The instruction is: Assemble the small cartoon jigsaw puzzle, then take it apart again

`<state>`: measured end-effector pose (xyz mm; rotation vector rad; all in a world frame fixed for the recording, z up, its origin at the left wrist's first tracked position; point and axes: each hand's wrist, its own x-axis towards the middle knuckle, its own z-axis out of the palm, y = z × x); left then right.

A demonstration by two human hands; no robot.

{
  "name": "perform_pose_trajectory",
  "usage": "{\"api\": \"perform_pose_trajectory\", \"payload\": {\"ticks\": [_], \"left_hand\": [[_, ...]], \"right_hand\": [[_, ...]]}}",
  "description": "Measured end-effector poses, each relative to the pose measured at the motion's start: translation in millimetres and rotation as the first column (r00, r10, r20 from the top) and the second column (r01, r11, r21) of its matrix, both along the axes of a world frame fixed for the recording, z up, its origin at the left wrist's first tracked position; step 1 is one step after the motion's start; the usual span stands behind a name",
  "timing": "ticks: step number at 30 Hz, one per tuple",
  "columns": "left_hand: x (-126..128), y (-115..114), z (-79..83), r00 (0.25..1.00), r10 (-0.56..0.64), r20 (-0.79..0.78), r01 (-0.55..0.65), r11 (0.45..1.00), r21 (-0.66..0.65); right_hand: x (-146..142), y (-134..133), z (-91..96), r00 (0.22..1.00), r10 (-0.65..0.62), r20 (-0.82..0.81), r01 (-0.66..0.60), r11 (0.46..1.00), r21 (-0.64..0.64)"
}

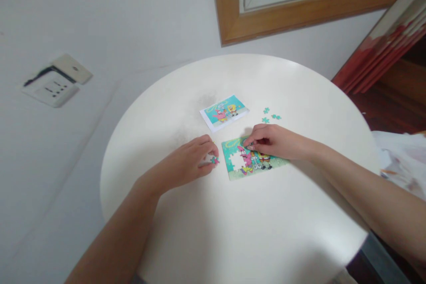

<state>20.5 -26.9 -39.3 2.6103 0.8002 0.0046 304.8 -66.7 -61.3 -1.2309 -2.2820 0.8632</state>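
A small cartoon jigsaw puzzle (248, 164) lies partly assembled on the round white table (233, 230), with a gap near its left side. My left hand (189, 164) rests just left of it, fingers pinched on a teal puzzle piece (214, 160). My right hand (271, 140) lies across the puzzle's top edge, fingers curled and pressing down on the pieces there. A printed reference picture (224, 112) of the same cartoon sits behind the puzzle. Three loose teal pieces (270, 116) lie to its right.
The table stands against a white wall with a socket plate (53, 84) at left. A wooden window frame (299, 9) is above. Red curtains (392, 49) hang at right, and a pale cloth (399, 159) lies beyond the table's right edge.
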Motion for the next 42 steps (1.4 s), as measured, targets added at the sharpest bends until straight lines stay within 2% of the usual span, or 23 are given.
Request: {"api": "perform_pose_trajectory", "payload": {"ticks": [9,13,17,20,23,25,27,30,33,39,42], "left_hand": [[2.2,-1.7,0.4,0.999,0.027,0.025,-0.027,0.999,-0.031],[4.3,-2.3,-0.9,0.999,0.042,-0.009,-0.042,0.998,-0.053],[5.4,-2.0,-0.2,0.998,0.060,0.004,-0.059,0.990,-0.125],[8.0,-2.2,0.0,0.979,0.182,0.096,-0.150,0.950,-0.273],[16.0,-4.3,-4.6,0.916,0.345,0.206,-0.227,0.868,-0.441],[24.1,-7.3,-9.8,0.875,0.417,0.247,-0.250,0.825,-0.508],[32.7,-11.1,-14.3,0.863,0.440,0.250,-0.281,0.828,-0.485],[42.7,-15.9,-16.8,0.869,0.436,0.232,-0.345,0.872,-0.347],[48.2,-17.7,-15.7,0.870,0.440,0.223,-0.382,0.887,-0.260],[54.2,-16.4,-17.3,0.907,0.365,0.210,-0.356,0.931,-0.080],[55.2,-15.8,-19.4,0.913,0.351,0.205,-0.349,0.936,-0.047]], "right_hand": [[0.3,0.9,-2.7,1.000,0.009,-0.004,-0.009,1.000,0.020],[0.6,1.4,-3.1,1.000,0.014,-0.005,-0.014,1.000,0.019],[1.0,1.1,-2.3,1.000,0.015,-0.006,-0.015,1.000,0.016],[1.1,0.9,-2.5,1.000,0.014,-0.005,-0.014,1.000,0.013],[0.3,0.8,-2.5,1.000,0.005,0.000,-0.005,1.000,0.007],[-0.5,0.7,-1.8,1.000,-0.002,0.000,0.002,1.000,0.004],[-1.1,0.3,-0.8,1.000,-0.003,0.001,0.003,1.000,0.004],[-1.6,-0.3,0.7,1.000,-0.004,0.002,0.003,1.000,0.007],[-1.8,-0.7,2.1,1.000,-0.008,0.013,0.008,1.000,0.000],[-2.0,0.0,2.4,1.000,0.024,0.004,-0.024,0.999,0.024],[-1.8,0.6,1.5,0.999,0.034,-0.001,-0.034,0.999,0.029]]}}
